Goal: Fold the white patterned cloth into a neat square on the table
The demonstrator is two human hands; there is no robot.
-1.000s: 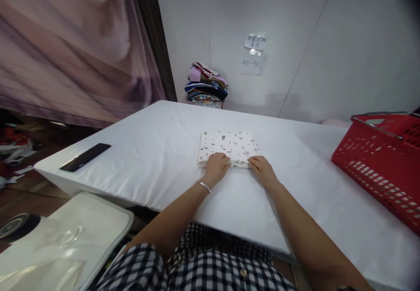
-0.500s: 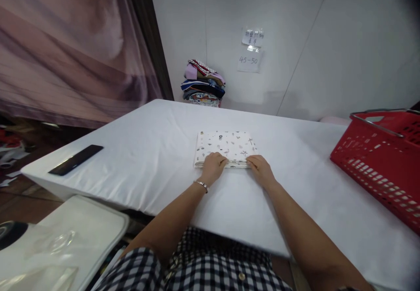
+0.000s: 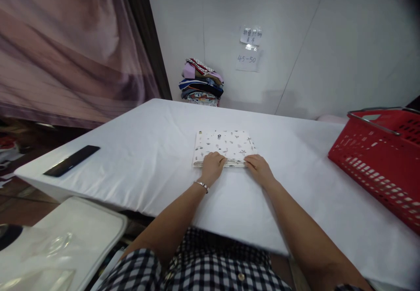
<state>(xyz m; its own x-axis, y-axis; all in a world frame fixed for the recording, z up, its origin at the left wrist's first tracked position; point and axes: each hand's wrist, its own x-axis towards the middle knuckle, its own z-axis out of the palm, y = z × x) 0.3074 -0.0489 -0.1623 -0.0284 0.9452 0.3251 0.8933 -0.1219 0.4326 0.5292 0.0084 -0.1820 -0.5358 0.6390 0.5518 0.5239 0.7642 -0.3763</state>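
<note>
A folded white cloth point(image 3: 223, 144) with small dark printed figures lies flat near the middle of the table, its layered edge facing me. My left hand point(image 3: 213, 165), with a bracelet at the wrist, pinches that near edge left of its middle. At the near right corner my right hand point(image 3: 259, 166) grips the same edge, fingers closed on the layers. Parts of the edge are hidden beneath my fingers.
A white-covered table point(image 3: 157, 151) spreads before me. On it are a red plastic basket point(image 3: 377, 159) at right and a black flat object point(image 3: 72, 160) at left. Folded fabrics point(image 3: 201, 83) are stacked behind the far edge. A white lid-like surface point(image 3: 82, 225) stands at lower left.
Both hands stay on the near edge of the cloth, with hardly any movement. The view has shifted very slightly.
</note>
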